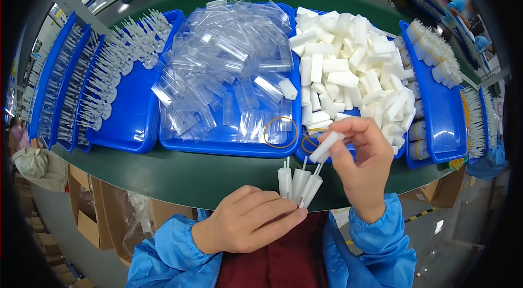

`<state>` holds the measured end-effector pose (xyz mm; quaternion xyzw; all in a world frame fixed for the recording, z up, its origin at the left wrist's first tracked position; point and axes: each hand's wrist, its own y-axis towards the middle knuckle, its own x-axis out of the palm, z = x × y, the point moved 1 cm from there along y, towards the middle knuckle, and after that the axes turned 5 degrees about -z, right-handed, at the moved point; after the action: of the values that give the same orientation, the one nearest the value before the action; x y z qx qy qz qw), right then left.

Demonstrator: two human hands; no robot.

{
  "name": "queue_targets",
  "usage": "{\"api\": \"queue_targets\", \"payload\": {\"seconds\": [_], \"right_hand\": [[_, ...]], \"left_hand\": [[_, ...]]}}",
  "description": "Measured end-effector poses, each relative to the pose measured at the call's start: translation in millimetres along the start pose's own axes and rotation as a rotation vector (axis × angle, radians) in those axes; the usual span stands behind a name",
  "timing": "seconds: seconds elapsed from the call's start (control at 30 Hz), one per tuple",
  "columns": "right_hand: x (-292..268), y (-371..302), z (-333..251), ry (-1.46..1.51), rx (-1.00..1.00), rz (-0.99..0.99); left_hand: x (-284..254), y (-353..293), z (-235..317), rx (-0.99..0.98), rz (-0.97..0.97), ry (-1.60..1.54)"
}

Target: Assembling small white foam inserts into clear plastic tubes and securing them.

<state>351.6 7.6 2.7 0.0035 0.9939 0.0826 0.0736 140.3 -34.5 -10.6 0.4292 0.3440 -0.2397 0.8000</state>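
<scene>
Before the clear-sleeve tray [229,147], white-wrapped rods [300,183] are clasped by the left hand [248,220]. Right of it, a foam block [326,148] is pinched by the right hand [364,164].

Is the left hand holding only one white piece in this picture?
No, the left hand holds three white pieces with thin rods sticking up, while the right hand pinches another white block.

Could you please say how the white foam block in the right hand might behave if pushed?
The white foam block seems light for its size, given its matte, foamy look. Being long and narrow, it might tip if upright.
</scene>
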Motion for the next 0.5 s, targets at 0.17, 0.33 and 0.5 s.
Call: {"api": "queue_targets", "payload": {"seconds": [0.17,0.33,0.5], "right_hand": [[-1,-6,-8,0.057,0.149,-0.131],[1,-11,-10,-0.384,-0.143,-0.05],[7,-16,-12,-0.185,-0.069,-0.202]], "left_hand": [[3,-2,-2,-0.034,-0.013,0.005],[4,-4,-2,-0.063,0.057,0.042],[1,-3,-4,-0.07,0.079,0.057]]}}
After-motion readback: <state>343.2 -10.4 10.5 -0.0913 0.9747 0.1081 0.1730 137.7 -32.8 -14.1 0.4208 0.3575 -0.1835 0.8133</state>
